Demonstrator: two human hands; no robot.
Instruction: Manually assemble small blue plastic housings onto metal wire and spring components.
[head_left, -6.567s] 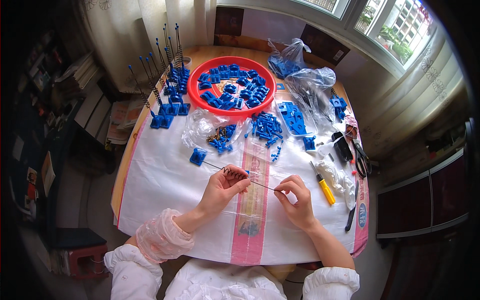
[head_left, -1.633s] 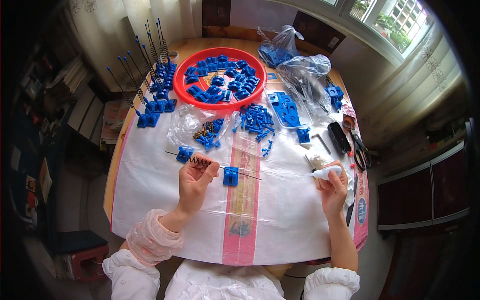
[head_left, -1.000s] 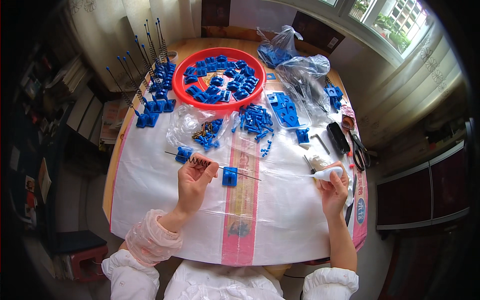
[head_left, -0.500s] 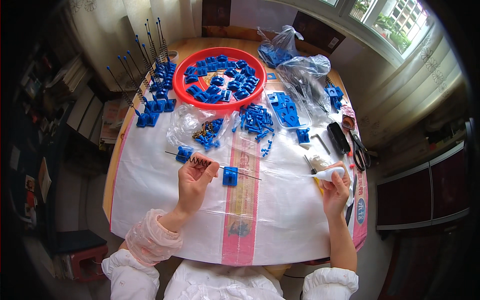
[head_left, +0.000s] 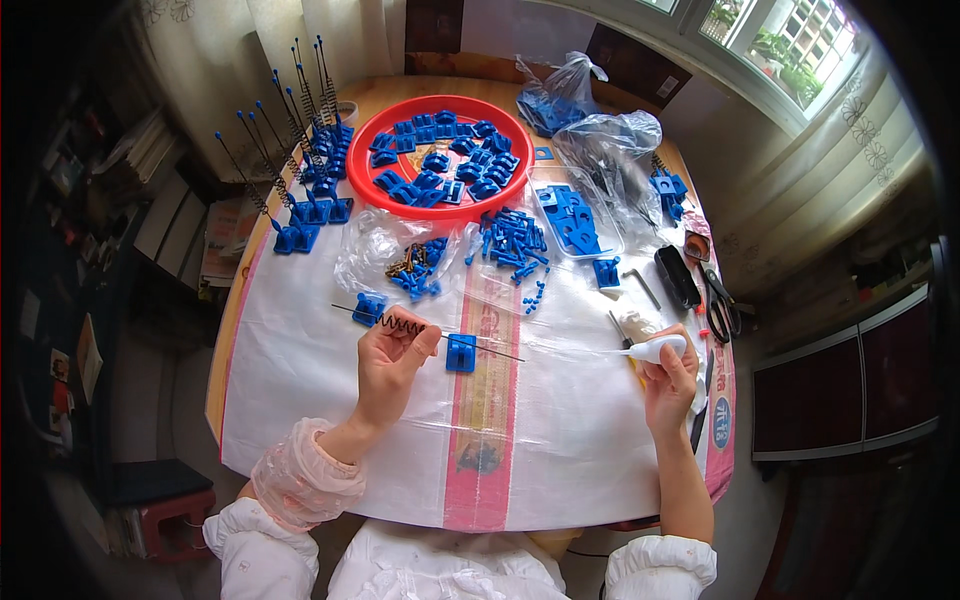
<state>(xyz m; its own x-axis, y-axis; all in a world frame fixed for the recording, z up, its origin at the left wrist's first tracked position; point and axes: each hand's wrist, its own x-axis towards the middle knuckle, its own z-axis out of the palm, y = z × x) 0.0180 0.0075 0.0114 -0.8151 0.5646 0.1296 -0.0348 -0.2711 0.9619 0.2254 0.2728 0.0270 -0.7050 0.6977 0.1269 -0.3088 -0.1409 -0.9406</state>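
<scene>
My left hand (head_left: 385,370) is closed, thumb against fingers, around a black wire spring (head_left: 403,325) with long straight ends. One straight end (head_left: 495,352) passes above a blue plastic bracket (head_left: 461,353) lying on the white sheet; whether they touch I cannot tell. Just beyond that hand, partly covered by the spring, sits another blue bracket (head_left: 368,308). On the right, my right hand (head_left: 668,392) grips a small white squeeze bottle (head_left: 662,348). Its thin nozzle points left, toward the wire's tip but well apart from it.
A red round tray (head_left: 357,185) holds many blue brackets. Finished-looking spring stands (head_left: 312,212) line the left edge. Loose blue pins (head_left: 512,240), a bag of brass and blue pieces (head_left: 415,265), and a clear tub (head_left: 575,222) lie mid-table. Black scissors (head_left: 722,305) and a hex key (head_left: 645,287) lie right.
Hardly anything differs. The spring wire and the bottle have shifted very slightly, and both hands keep their grip.
</scene>
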